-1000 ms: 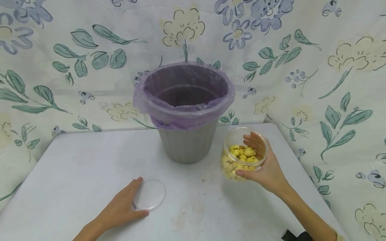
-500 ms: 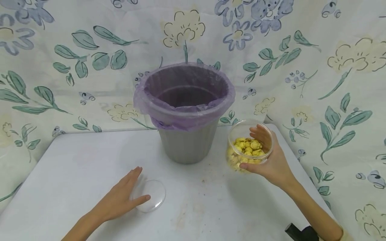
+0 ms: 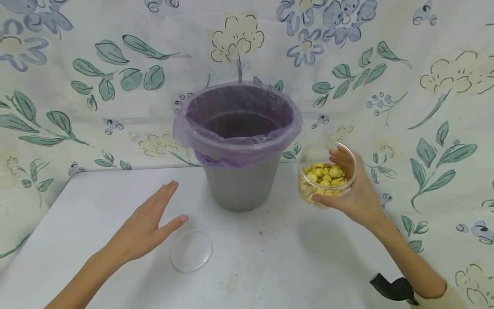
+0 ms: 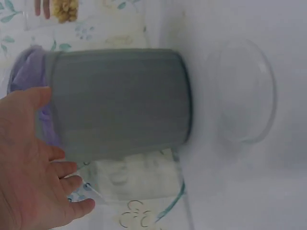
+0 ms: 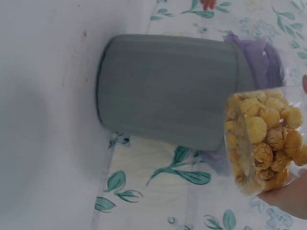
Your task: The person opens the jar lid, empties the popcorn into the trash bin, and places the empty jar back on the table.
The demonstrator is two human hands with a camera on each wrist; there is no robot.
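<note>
In the head view my right hand (image 3: 360, 193) grips a clear round jar (image 3: 306, 195) from its right side, fingers behind and thumb in front. The jar has no lid on and is partly filled with yellow popcorn (image 3: 324, 174); it is held above the table, right of the bin. My left hand (image 3: 140, 227) hovers over the table with straight fingers and thumb spread, holding nothing. Just below its thumb a clear round lid (image 3: 191, 252) lies flat. The right wrist view shows the popcorn (image 5: 271, 129) through the jar's wall.
A grey bin (image 3: 243, 184) with a purple liner (image 3: 239, 150) over its rim stands at the back middle of the white table (image 3: 115, 193). Floral cloth (image 3: 115, 107) hangs behind and at the right. Small crumbs and stains dot the table before the bin.
My left hand has let go of the lid and risen away from it, up and to the left. My right hand has lifted the jar of popcorn higher and slightly right.
</note>
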